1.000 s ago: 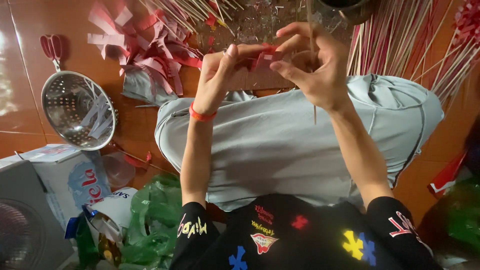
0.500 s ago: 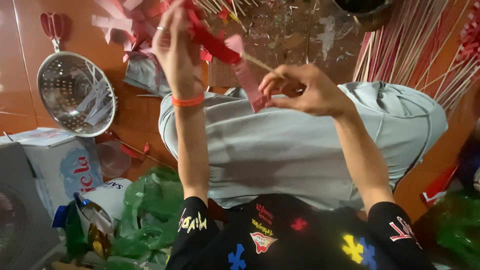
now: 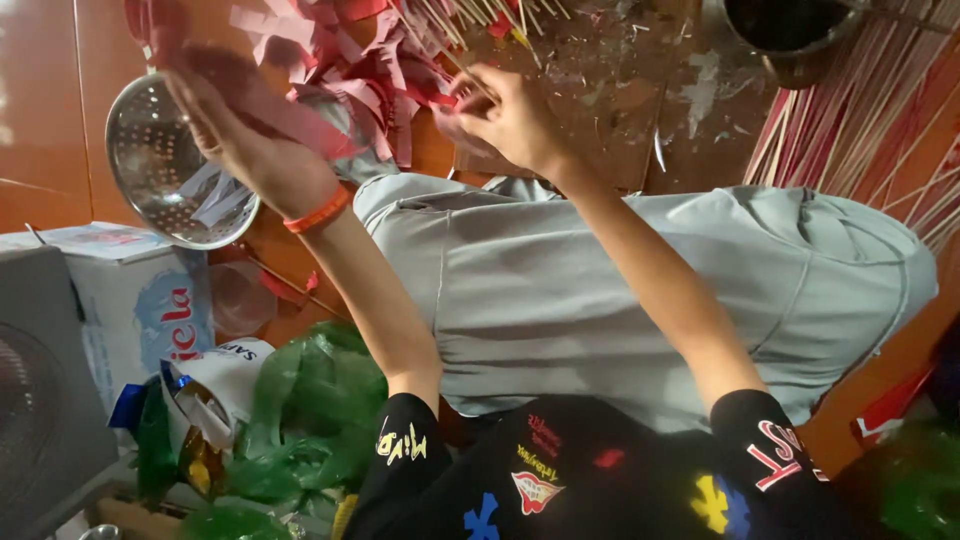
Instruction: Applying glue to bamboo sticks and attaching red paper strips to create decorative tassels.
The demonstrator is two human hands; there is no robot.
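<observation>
Hands apart over a heap of red paper strips and thin sticks.

The left hand [image 3: 250, 140] is raised, fingers closed on a blurred red strip [image 3: 290, 110]; the right hand [image 3: 505, 120] pinches a stick [image 3: 468, 78] beside the strip pile [image 3: 380, 60]. A steel colander [image 3: 165, 165] sits just behind the left hand. The strip could tear or slip if tugged; the stick looks easy to snap.

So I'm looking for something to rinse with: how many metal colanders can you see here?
1. The metal colander lies on the floor at the upper left, partly behind the left hand, with pale paper strips inside. Others may be hidden by clutter.
</observation>
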